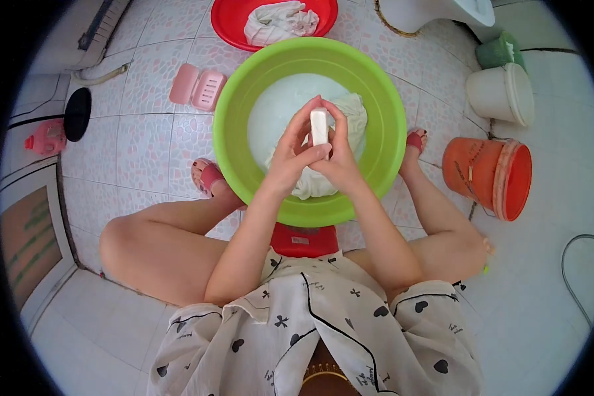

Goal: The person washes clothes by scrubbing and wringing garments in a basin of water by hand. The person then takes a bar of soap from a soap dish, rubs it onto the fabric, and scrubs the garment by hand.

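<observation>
White bar: the white bar (319, 127) is between the two hands, up over the green tub (234, 132).
Left hand: the left hand (289, 155) is curled round the bar, with its thumb across the near end.
Right hand: the right hand (342, 153) is bent round the other side, and its fingertips come close to the left ones at the far end.
Wet cloth: the white cloth (313, 186) lies bunched up in the tub, under the hands.
Water: the cloudy water (270, 109) is below the hands, around the cloth.
Soap box: the pink box (208, 90) is open on the floor, ahead and left of the hands.
Red basin: more white cloth (280, 23) sits in the red basin (221, 26), past the tub.
Done so far: I think the cloth is soaking and the bar is ready in hand.
Left to do: I can't tell how much.
Bar's look: smooth, pale, blocky, maybe soap.
</observation>
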`<state>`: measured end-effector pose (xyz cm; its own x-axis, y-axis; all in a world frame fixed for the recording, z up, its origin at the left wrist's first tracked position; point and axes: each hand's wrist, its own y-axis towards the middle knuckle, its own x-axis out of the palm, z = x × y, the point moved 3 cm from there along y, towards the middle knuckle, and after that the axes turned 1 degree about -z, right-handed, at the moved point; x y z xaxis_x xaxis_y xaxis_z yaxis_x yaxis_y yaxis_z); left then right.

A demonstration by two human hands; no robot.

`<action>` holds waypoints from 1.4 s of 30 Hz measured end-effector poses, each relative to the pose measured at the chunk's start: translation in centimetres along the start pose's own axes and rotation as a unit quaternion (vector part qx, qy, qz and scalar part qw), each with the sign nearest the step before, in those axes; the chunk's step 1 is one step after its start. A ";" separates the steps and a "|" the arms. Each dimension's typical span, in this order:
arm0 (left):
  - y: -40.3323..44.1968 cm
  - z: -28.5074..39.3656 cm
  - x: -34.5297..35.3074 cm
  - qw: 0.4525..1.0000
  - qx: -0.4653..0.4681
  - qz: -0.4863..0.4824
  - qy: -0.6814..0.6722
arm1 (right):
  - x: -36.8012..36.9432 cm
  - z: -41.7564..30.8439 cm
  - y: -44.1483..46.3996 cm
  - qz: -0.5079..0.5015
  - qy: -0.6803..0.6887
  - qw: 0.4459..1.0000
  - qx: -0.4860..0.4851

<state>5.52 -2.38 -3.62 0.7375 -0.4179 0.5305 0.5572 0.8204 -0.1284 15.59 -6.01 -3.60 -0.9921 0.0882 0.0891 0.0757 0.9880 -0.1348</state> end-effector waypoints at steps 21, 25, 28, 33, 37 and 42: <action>-1.3 2.0 0.2 0.997 0.070 -0.025 -0.027 | 2.0 -3.1 -1.3 0.023 -0.031 0.998 -0.045; -1.4 2.7 0.5 0.995 0.101 -0.010 0.011 | 2.2 -3.3 -1.6 0.028 -0.058 0.996 -0.055; -1.4 3.1 0.4 0.995 0.089 0.022 0.033 | 2.5 -3.3 -2.0 0.022 -0.049 0.998 -0.038; -0.9 3.1 -0.2 0.996 0.061 0.039 0.051 | 2.7 -2.5 -2.2 0.014 -0.045 0.998 -0.029; -1.0 4.0 -0.1 0.998 -0.023 0.033 -0.047 | 2.7 -2.8 -2.4 0.040 -0.028 0.999 0.010; -1.2 3.4 0.6 0.996 0.052 -0.064 -0.019 | 2.2 -3.8 -1.5 0.062 -0.025 0.996 -0.061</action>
<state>4.05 -2.31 -0.32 0.6472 -0.5084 0.5680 0.6018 0.7981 0.0286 13.71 -6.80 0.54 -0.9777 0.2077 0.0296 0.2072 0.9781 -0.0205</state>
